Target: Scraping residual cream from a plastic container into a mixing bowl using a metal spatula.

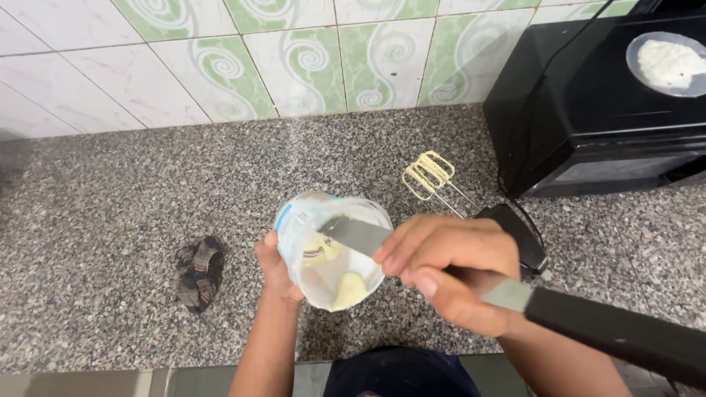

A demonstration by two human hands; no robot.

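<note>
Cloth: a dark, crumpled rag [198, 273] lay on the speckled counter [95, 220], left of your work and apart from it, within reach for wiping.
Left hand: your left hand [276, 268] was wrapped around the clear plastic cup [334, 250], fingers closed on its wall, tipping the mouth toward you so the inside was open to the blade.
Cup contents: pale yellow batter clung to the lower inside wall.
Spatula: the flat metal blade [357, 234] reached into the cup, laid against the wall as if to scrape.
Right hand: your right hand [448, 268] was clamped on the blade near its black handle, a short grip for control.
Beaters: batter-coated beaters [429, 175] lay behind the cup, beside the black appliance [588, 110].
</note>
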